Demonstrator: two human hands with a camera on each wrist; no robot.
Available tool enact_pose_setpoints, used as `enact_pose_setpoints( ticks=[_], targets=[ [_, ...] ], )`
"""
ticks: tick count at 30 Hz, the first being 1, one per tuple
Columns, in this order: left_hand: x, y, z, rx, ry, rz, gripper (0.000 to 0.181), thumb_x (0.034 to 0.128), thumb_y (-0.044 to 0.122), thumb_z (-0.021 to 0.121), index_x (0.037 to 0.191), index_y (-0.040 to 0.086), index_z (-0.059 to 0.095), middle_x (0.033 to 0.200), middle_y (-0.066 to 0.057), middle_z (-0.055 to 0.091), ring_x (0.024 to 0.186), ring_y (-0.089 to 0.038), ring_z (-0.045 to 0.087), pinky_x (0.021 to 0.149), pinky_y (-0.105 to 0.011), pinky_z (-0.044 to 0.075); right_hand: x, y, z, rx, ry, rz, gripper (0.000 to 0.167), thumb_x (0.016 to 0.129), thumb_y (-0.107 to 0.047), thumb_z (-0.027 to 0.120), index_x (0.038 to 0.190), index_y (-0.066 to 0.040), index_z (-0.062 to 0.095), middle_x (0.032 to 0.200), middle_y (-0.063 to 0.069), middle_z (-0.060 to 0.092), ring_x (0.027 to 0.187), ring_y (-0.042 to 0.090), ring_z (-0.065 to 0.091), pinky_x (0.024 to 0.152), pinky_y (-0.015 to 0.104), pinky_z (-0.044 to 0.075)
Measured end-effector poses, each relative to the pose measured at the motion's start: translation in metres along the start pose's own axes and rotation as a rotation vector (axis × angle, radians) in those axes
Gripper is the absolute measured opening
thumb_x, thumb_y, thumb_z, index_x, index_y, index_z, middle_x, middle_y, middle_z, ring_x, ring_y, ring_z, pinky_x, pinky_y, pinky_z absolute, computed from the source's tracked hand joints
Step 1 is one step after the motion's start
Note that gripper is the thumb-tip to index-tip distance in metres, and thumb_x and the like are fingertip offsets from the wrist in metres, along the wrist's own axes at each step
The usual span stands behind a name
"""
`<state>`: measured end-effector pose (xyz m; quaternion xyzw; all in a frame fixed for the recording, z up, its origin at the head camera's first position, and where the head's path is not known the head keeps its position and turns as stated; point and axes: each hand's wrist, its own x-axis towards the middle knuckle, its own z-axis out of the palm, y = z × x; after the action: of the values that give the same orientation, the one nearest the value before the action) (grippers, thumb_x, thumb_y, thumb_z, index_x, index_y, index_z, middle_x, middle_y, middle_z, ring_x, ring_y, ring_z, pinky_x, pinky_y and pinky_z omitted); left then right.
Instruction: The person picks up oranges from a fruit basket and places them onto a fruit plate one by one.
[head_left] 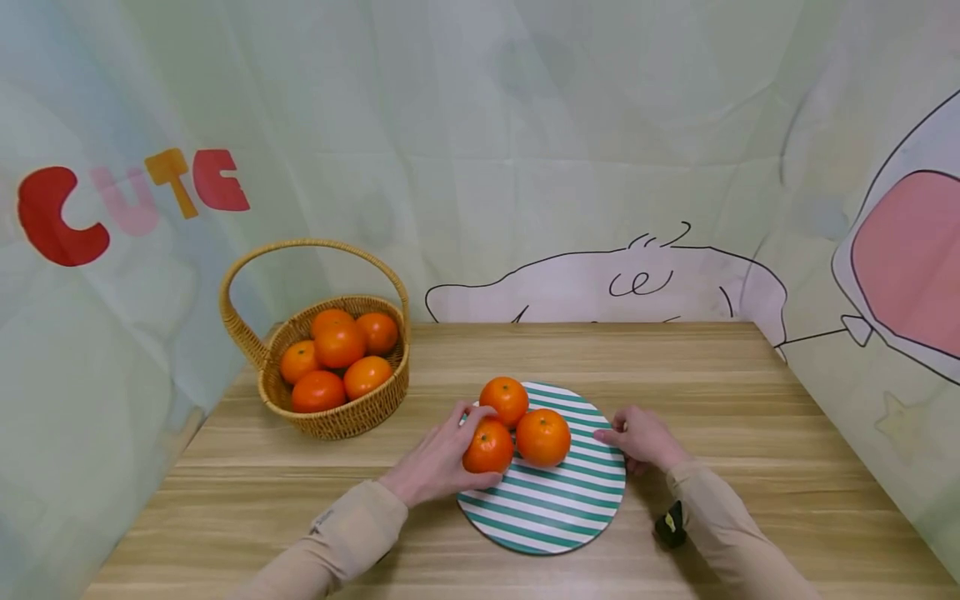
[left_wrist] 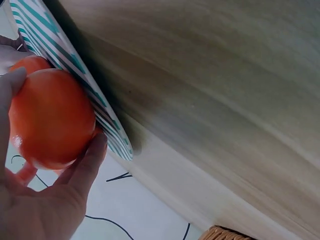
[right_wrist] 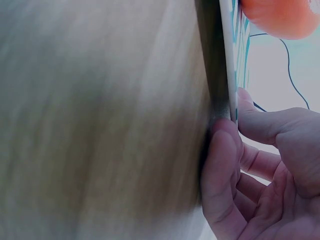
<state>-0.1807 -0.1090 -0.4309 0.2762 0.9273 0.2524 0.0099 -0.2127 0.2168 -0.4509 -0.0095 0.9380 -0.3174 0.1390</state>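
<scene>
The left hand is curved round a mandarin, thumb on the near side and fingers on the far side, at the left part of a round green-and-white striped board. The right hand pinches the board's right edge, its thumb against the striped face and the other fingers bent in. The two hands are apart, on opposite sides of the board. Two more mandarins sit on it, close beside the held one. A wicker basket of mandarins stands on the counter, to the left.
</scene>
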Motion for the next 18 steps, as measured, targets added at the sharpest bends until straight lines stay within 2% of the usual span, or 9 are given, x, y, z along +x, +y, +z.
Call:
enact_pose_setpoints(
  ticks=[6, 8, 10, 12, 14, 16, 18],
  targets=[
    [0.001, 0.0, 0.002, -0.016, 0.008, -0.024, 0.078, 0.0798, 0.047, 0.082, 0.141, 0.024, 0.04, 0.13, -0.012, 0.048, 0.1, -0.028, 0.063, 0.088, -0.052, 0.056, 0.001, 0.001, -0.001, -0.012, 0.005, 0.0, 0.031, 0.095, -0.031, 0.069, 0.078, -0.007, 0.06, 0.061, 0.004, 0.056, 0.047, 0.016, 0.056, 0.048, 0.026, 0.053],
    [0.0, 0.0, -0.001, -0.037, 0.008, -0.057, 0.081, 0.0805, 0.052, 0.08, 0.145, 0.024, 0.039, 0.133, -0.011, 0.048, 0.105, -0.029, 0.062, 0.092, -0.053, 0.055, 0.0, 0.001, -0.001, -0.013, 0.008, 0.002, 0.031, 0.095, -0.031, 0.069, 0.078, -0.007, 0.06, 0.061, 0.004, 0.055, 0.047, 0.016, 0.056, 0.048, 0.026, 0.053],
    [-0.001, -0.001, -0.007, -0.043, 0.035, -0.09, 0.079, 0.0842, 0.055, 0.075, 0.148, 0.024, 0.039, 0.137, -0.011, 0.048, 0.113, -0.031, 0.06, 0.097, -0.055, 0.053, 0.0, 0.0, -0.001, -0.006, 0.007, 0.001, 0.031, 0.095, -0.031, 0.069, 0.077, -0.007, 0.059, 0.061, 0.004, 0.055, 0.048, 0.016, 0.056, 0.048, 0.027, 0.053],
    [0.0, -0.008, -0.018, -0.018, 0.116, -0.105, 0.074, 0.0889, 0.056, 0.068, 0.149, 0.022, 0.043, 0.138, -0.013, 0.051, 0.118, -0.032, 0.058, 0.1, -0.055, 0.051, -0.001, 0.0, 0.0, 0.002, 0.007, 0.0, 0.032, 0.095, -0.031, 0.07, 0.077, -0.007, 0.059, 0.061, 0.004, 0.055, 0.048, 0.016, 0.056, 0.048, 0.027, 0.053],
    [0.003, -0.021, -0.034, 0.032, 0.233, -0.108, 0.065, 0.0943, 0.052, 0.062, 0.147, 0.016, 0.047, 0.134, -0.015, 0.054, 0.118, -0.033, 0.055, 0.099, -0.054, 0.049, -0.001, 0.0, 0.0, 0.005, 0.008, 0.0, 0.032, 0.095, -0.031, 0.07, 0.077, -0.008, 0.059, 0.061, 0.004, 0.055, 0.048, 0.016, 0.056, 0.047, 0.027, 0.053],
    [0.008, -0.04, -0.053, 0.112, 0.372, -0.114, 0.057, 0.097, 0.044, 0.06, 0.141, 0.009, 0.052, 0.129, -0.018, 0.057, 0.115, -0.037, 0.053, 0.097, -0.054, 0.048, -0.001, 0.001, 0.001, 0.001, 0.009, -0.002, 0.032, 0.095, -0.032, 0.07, 0.077, -0.007, 0.059, 0.061, 0.004, 0.055, 0.047, 0.016, 0.056, 0.047, 0.027, 0.053],
    [0.01, -0.062, -0.074, 0.174, 0.476, -0.156, 0.052, 0.0967, 0.036, 0.06, 0.137, 0.005, 0.054, 0.125, -0.023, 0.055, 0.114, -0.042, 0.049, 0.095, -0.056, 0.046, 0.0, 0.001, 0.001, -0.005, 0.01, -0.005, 0.031, 0.095, -0.032, 0.07, 0.078, -0.007, 0.059, 0.06, 0.004, 0.055, 0.047, 0.015, 0.055, 0.047, 0.027, 0.053]
  ],
)
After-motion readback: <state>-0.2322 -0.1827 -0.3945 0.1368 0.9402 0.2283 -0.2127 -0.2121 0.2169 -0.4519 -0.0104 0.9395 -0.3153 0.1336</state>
